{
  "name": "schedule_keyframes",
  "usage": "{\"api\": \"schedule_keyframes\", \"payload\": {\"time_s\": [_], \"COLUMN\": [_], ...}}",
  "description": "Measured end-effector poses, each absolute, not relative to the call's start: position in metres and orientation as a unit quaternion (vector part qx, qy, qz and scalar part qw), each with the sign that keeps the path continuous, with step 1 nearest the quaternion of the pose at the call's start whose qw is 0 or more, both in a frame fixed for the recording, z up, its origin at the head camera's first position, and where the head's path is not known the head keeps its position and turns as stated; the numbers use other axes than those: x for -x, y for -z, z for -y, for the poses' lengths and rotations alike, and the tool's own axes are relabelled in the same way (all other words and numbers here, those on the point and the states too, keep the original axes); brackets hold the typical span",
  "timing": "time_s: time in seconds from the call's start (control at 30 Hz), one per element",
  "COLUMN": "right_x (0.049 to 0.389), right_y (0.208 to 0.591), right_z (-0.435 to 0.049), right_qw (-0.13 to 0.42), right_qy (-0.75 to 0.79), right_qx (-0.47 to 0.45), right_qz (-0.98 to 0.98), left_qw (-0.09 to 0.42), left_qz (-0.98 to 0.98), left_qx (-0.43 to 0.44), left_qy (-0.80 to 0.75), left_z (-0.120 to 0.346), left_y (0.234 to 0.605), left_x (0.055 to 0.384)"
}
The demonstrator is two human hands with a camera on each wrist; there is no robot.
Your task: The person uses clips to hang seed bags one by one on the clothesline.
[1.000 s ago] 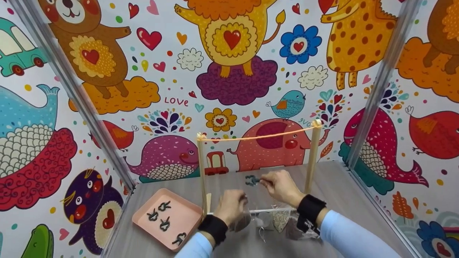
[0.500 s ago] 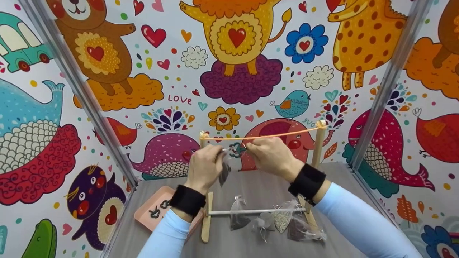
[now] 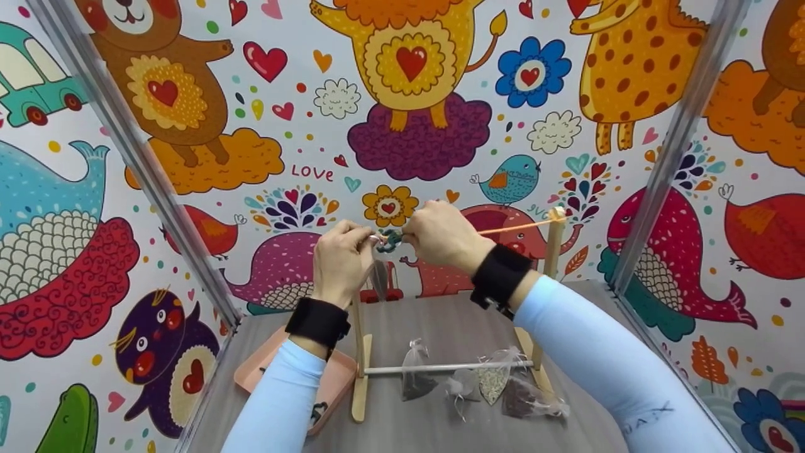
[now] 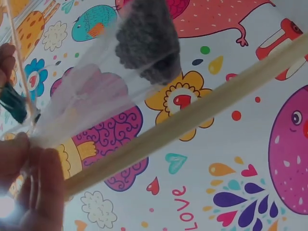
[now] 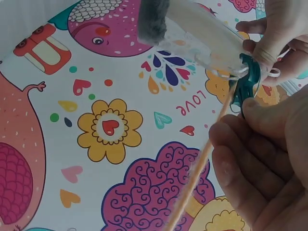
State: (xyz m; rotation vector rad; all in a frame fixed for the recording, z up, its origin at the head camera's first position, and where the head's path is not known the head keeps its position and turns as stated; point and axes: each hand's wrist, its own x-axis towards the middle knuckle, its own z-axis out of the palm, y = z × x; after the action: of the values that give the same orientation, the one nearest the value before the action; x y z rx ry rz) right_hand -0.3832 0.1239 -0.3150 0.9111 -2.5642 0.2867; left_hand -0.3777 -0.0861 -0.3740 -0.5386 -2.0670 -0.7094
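My left hand (image 3: 341, 258) pinches the gathered neck of a sheer drawstring bag (image 4: 149, 41), whose dark grey contents hang at its bottom. Between thumb and fingers, my right hand (image 3: 443, 233) grips a dark green clothespin (image 5: 246, 82). Both hands meet at the left end of an orange cord (image 3: 516, 227), stretched between two wooden posts. In the right wrist view the clothespin overlaps the cord and the bag's white drawstring, right beside the left fingertips. The top of the left post is hidden behind the hands.
On the table, several sheer bags (image 3: 494, 380) lie by the white crossbar (image 3: 390, 370) of the wooden stand. A pink tray (image 3: 255, 371) at the left holds clothespins (image 3: 319, 410), partly covered by the left arm. The right post (image 3: 553, 264) stands upright.
Both hands have risen from low over the table to the cord, the left bringing up a bag and the right the clothespin. Since half a second ago they have shifted left along the cord.
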Motion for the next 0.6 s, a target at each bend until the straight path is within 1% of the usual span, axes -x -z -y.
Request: {"api": "schedule_keyframes", "payload": {"time_s": [0.2,0.5,0.57,0.6], "right_x": [0.389,0.39,0.388,0.387], "right_y": [0.302,0.303,0.307,0.31], "right_z": [-0.108,-0.104,-0.107,-0.109], "right_qw": [0.177,0.168,0.175,0.188], "right_qy": [-0.083,-0.03,-0.034,-0.037], "right_qx": [-0.337,-0.358,-0.36,-0.361], "right_qz": [0.921,0.918,0.916,0.913], "left_qw": [0.392,0.387,0.387,0.388], "left_qz": [0.851,0.85,0.85,0.85], "left_qx": [0.203,0.209,0.216,0.222], "left_qy": [0.284,0.291,0.285,0.28], "left_z": [0.09,0.096,0.097,0.098], "left_y": [0.364,0.365,0.367,0.368], "left_x": [0.379,0.378,0.378,0.377]}}
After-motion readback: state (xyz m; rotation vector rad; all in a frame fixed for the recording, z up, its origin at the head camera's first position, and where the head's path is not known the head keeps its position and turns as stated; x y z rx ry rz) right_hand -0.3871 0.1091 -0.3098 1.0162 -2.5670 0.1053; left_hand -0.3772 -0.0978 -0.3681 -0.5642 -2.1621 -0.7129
